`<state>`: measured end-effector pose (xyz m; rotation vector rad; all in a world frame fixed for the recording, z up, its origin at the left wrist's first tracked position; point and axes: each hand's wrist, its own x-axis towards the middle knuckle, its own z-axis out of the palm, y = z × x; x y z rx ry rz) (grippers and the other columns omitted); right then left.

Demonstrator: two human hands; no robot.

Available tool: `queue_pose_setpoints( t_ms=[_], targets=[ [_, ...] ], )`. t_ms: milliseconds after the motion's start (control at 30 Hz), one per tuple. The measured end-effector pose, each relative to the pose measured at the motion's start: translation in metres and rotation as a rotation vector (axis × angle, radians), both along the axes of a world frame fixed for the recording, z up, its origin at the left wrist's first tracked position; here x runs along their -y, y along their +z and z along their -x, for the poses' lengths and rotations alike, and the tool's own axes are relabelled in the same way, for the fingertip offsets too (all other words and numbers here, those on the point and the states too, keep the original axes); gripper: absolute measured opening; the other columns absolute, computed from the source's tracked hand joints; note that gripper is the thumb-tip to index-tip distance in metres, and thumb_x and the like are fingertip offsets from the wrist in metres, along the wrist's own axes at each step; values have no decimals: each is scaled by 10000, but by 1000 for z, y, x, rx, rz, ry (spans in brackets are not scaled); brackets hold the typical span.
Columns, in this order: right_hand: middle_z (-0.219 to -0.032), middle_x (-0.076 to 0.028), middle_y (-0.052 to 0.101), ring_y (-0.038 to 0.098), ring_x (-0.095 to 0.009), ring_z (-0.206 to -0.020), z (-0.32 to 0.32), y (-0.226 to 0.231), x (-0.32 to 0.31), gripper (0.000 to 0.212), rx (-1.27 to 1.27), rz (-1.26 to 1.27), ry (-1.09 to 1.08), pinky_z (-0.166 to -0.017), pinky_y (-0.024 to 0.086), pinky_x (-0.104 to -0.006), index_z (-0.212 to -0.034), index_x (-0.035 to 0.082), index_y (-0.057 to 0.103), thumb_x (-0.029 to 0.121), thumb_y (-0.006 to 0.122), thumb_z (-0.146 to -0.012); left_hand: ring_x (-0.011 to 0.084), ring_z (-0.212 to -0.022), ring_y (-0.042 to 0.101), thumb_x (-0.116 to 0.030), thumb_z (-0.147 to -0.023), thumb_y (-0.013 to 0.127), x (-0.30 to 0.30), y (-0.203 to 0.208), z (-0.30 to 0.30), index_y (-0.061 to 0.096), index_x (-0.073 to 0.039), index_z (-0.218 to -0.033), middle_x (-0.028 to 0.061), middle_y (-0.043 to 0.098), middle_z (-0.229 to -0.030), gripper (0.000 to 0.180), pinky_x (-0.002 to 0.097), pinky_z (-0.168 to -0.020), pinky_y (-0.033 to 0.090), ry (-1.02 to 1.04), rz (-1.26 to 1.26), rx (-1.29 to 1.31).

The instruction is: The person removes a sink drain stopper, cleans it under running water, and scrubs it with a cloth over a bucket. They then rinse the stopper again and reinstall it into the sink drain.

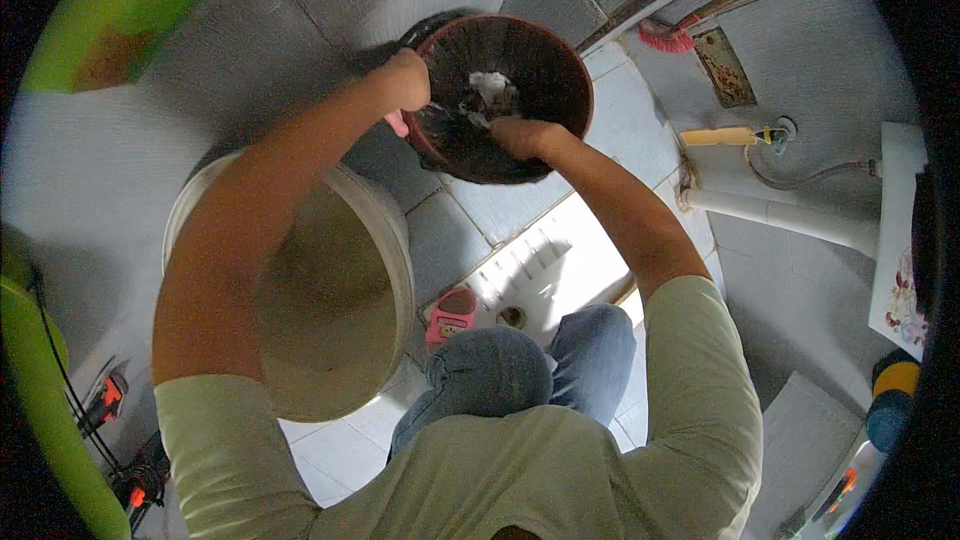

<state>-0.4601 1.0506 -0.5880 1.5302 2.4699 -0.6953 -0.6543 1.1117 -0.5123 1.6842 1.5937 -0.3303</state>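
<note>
A round trash bin (572, 75) with a reddish-brown rim and a dark lining, seemingly a black bag, is in front of me at the wall. My left hand (404, 82) is closed on the left side of its rim, where dark lining bunches outside. Inside the bin, my right hand (522, 138) reaches over the near right rim, with its fingers curled near a small pale scrap. Shadow and the hand itself hide what those fingers hold. White crumpled waste (490, 87) lies deeper in the bin.
A large white bucket (400, 270) of cloudy water stands at my left. Below the bin is a white squat toilet pan (560, 250) with a drain hole, and my pink slipper (452, 315) beside it. At right are a brush (668, 37), tap (775, 135) and white pipe (780, 215).
</note>
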Motion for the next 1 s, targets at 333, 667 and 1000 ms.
queue_pose_setpoints(
  t_ms=[333,667,1000],
  targets=[
    [-1001,-228,604,587,-373,-953,-1,-12,22,252,-157,37,-160,-859,456,-407,-982,1,612,33,545,-740,400,-923,593,-135,-881,470,-10,0,-4,378,89,-1123,282,581,-1006,343,462,-778,489,-108,-268,158],
    [-772,-211,626,638,-281,-719,-21,47,-6,287,-367,-33,-161,-666,490,-375,-948,-26,593,80,679,-696,324,-987,557,-313,-674,690,70,30,-20,606,-15,-1005,184,598,-1007,453,498,-820,432,-1076,-329,12],
    [-877,-223,629,615,-349,-865,-26,40,-4,325,40,-87,-237,-736,486,-397,-966,-23,602,122,695,-690,366,-846,614,-20,-720,521,68,-3,-11,629,-1,-871,207,627,-860,187,455,-752,491,-1124,-232,-39]
  ],
)
